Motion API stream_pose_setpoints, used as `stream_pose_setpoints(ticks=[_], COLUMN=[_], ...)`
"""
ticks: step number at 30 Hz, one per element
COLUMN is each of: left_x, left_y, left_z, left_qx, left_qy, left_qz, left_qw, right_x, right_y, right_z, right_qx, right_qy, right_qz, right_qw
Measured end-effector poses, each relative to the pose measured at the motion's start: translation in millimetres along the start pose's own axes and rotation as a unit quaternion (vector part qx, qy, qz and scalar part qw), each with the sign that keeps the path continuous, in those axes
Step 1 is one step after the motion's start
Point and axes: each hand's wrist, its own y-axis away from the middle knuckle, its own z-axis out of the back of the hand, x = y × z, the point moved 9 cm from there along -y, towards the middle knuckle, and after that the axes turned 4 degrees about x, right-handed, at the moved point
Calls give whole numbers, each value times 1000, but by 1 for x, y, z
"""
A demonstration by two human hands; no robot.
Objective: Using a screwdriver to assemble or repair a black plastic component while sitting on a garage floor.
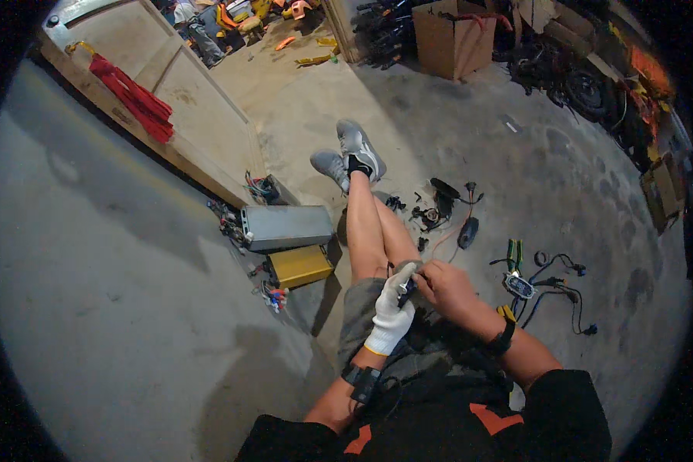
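My left hand [393, 308], in a white knit glove, is closed around a small black part [407, 289] above my lap. My bare right hand [443, 288] meets it there, its fingers pinched together at the same part. A thin dark wire seems to rise beside the glove. What exactly the part is, I cannot make out, as the fingers cover most of it. On the floor to the right lie a small rounded display unit [520, 286] with several black cables and green-handled pliers [514, 252]. Something yellow [507, 313] shows beside my right wrist.
Left of my legs stand a silver metal box [286, 226] and a yellow box [300, 266] with wires. Loose black parts [433, 215] lie by my shins. A door [158, 85] with a red cloth [133, 100], a cardboard box [454, 38] and piled parts [585, 85] are farther off.
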Motion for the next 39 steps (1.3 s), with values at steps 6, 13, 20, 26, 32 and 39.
stream_pose_setpoints(ticks=[6,13,20,26,32,39], left_x=[3,5,-13,-19,-9,34], left_y=[-3,-1,-7,-7,-3,9], left_z=[0,-4,3,4,-2,-14], left_qx=[-19,-17,-31,-38,3,-22], left_qy=[31,92,28,3,99,520], left_qz=[9,19,-23,-34,-10,276], left_qw=[999,995,999,999,995,808], right_x=[-6,-39,-37,-11,-5,-23], right_y=[0,3,-2,3,3,-3], right_z=[2,-12,-11,-2,-1,83], right_qx=[12,93,126,35,37,-76], right_qy=[-62,-228,-159,-63,-33,-214], right_qz=[-24,-172,-156,-39,-23,-160], right_qw=[998,954,967,997,999,961])
